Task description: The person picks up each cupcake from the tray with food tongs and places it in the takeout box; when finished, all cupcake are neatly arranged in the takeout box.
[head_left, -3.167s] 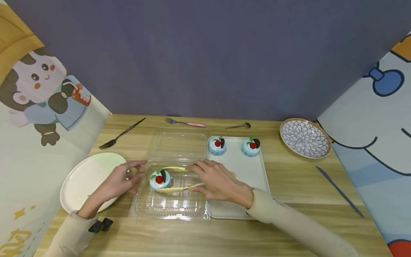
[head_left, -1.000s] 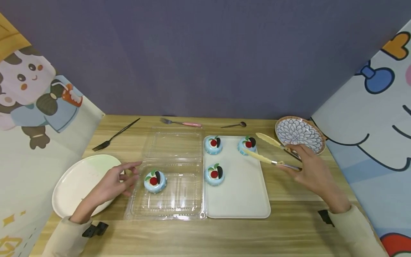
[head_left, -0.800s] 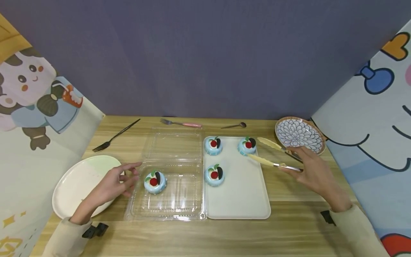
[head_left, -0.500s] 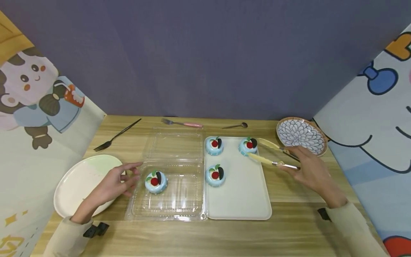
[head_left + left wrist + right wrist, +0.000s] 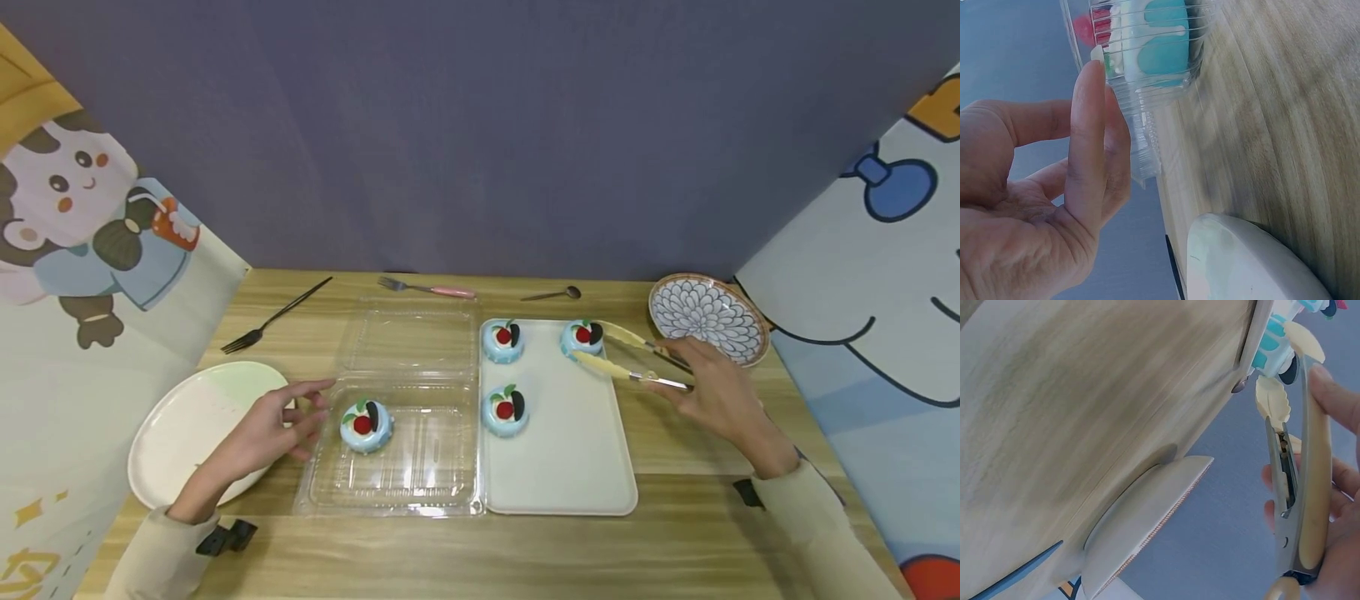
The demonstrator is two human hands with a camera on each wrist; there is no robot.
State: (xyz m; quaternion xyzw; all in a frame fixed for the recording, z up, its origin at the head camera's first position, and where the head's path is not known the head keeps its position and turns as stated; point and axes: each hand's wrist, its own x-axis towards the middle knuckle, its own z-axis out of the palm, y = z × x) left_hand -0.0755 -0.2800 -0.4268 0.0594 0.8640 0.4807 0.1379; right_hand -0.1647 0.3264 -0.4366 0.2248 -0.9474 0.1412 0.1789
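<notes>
Change observed: the tongs (image 5: 617, 369), which a few seconds ago stood around the container cake (image 5: 366, 425), are now at the far right corner of the white tray (image 5: 558, 467). Over the last instant they have edged further left, so that the two tips straddle the far-right cake (image 5: 581, 339), one at its near side, the other at its far right. Whether either tip bears on the cake I cannot tell. The container cake sits free in the clear container (image 5: 408, 458), left of the tray on the desk (image 5: 375, 558).

Finding: in my judgement the work has passed to the far-right cake; the tongs look lined up about it, with no firm hold proven.

Right hand (image 5: 716, 392): thumb and fingers pinch the tongs from opposite sides, the tongs' arms standing apart. Left hand (image 5: 273, 425): fingers loosely spread, the index reaching to the container's left edge, contact uncertain; its position is unchanged.

Orientation: the long axis of the tongs runs crosswise over the desk, tips pointing to the person's left and slightly away, hinge end at the right palm. The far-right cake stands upright and is round from above, so shows no long axis; its dark wafer lies to the right of its red berry.
</notes>
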